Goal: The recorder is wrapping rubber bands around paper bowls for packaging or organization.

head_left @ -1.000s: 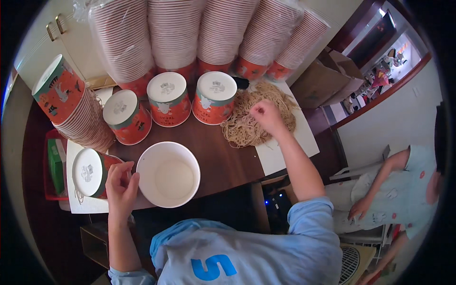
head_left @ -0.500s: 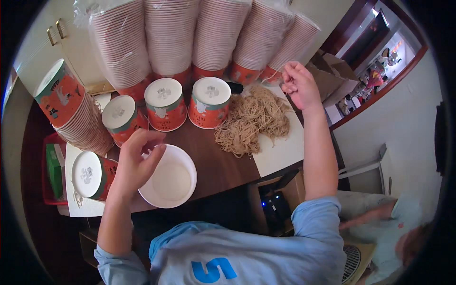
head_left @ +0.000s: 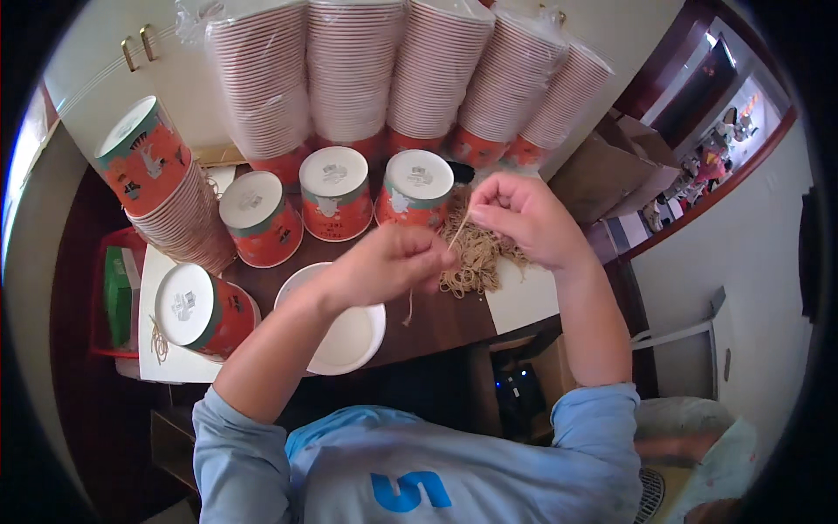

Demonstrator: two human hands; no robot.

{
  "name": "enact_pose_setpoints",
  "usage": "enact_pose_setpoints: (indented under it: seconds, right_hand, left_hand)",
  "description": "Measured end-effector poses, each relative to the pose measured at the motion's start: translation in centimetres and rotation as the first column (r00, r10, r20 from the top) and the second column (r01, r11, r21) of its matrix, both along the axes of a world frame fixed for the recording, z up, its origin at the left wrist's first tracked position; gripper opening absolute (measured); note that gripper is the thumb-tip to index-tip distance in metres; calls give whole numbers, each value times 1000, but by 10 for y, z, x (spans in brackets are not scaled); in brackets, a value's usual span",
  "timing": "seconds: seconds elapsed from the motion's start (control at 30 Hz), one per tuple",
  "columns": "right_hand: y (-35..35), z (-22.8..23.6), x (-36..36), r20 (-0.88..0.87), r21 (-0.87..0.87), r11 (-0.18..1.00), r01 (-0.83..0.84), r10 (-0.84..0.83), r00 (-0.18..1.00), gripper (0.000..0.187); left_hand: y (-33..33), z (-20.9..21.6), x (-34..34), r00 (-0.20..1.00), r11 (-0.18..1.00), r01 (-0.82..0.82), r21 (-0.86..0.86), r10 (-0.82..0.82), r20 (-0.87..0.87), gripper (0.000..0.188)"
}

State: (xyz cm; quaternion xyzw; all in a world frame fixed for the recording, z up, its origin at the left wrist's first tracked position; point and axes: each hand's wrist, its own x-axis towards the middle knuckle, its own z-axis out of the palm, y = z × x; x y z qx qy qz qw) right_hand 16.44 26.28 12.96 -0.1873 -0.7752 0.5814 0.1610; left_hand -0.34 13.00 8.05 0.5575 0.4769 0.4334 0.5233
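Observation:
A short tan string (head_left: 457,232) runs between my two hands over the front right of the table. My right hand (head_left: 517,214) pinches its upper end between thumb and forefinger. The fingers of my left hand (head_left: 393,259) close on its lower part, and a loose tail hangs beneath them. Behind my hands lies a tangled heap of tan string (head_left: 478,262), partly hidden. A white paper bucket (head_left: 353,341), mouth up, stands below my left forearm, which covers part of it. Upside-down orange paper buckets (head_left: 334,196) stand just beyond.
Tall plastic-wrapped stacks of buckets (head_left: 349,79) line the back. Another bucket stack (head_left: 170,192) leans at the left, near a red crate (head_left: 118,345). One orange bucket (head_left: 229,319) lies tilted at the front left. A cardboard box (head_left: 615,166) is at the right; a person (head_left: 698,454) is at lower right.
My left hand has moved right, from above the white bucket to the string, and closed on it. My right hand has come down and inward. The whole view has shifted slightly.

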Motion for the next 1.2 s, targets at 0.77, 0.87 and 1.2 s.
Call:
enact_pose_setpoints:
  seconds: [0.77,0.87,1.2]
  right_hand:
    - [-85,-89,-25,2,-385,832,-399,434,901,58]
    - [-97,-89,-22,108,-351,897,-268,323,940,38]
    - [-102,-94,-12,-120,472,881,-41,110,987,9]
  left_hand:
    - [-83,-35,-20,990,932,-101,-347,129,59,20]
    - [-89,-44,-22,976,914,-90,-396,160,147,21]
    - [-100,-60,-11,792,866,-13,-500,314,523,28]
